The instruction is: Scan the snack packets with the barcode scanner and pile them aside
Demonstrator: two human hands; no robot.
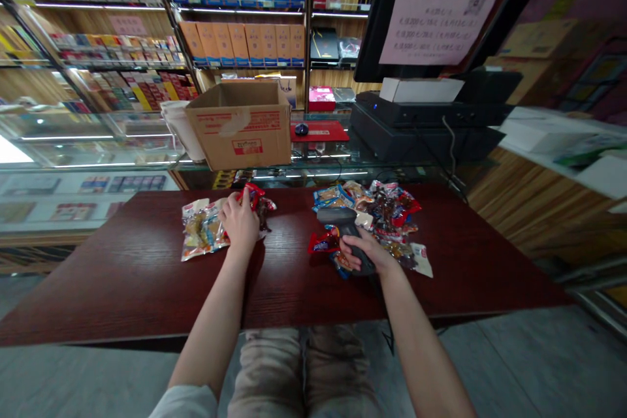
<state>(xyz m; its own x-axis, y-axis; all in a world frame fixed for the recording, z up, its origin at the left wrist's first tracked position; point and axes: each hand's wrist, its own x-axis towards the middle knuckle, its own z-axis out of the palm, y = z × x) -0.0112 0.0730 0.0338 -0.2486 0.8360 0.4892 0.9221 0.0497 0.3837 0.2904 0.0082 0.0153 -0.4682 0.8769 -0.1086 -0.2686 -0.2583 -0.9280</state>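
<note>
My right hand (361,251) is wrapped round the grip of a dark grey barcode scanner (337,215), whose head points left above the table. Beneath and behind it spreads a pile of snack packets (392,206) in blue, red and clear wrappers. A red packet (321,243) lies just left of the scanner's grip. My left hand (240,221) rests on a smaller group of packets, its fingers closed on a red snack packet (253,191) at their right end. Clear packets with yellowish contents (198,235) lie to the left of that hand.
The dark red table (289,274) meets a glass counter at its far side. On the counter stand an open cardboard box (242,124), a mouse (301,129) on a red mat, and a monitor with a pink notice (441,13). A cable (386,313) hangs from the scanner over the front edge.
</note>
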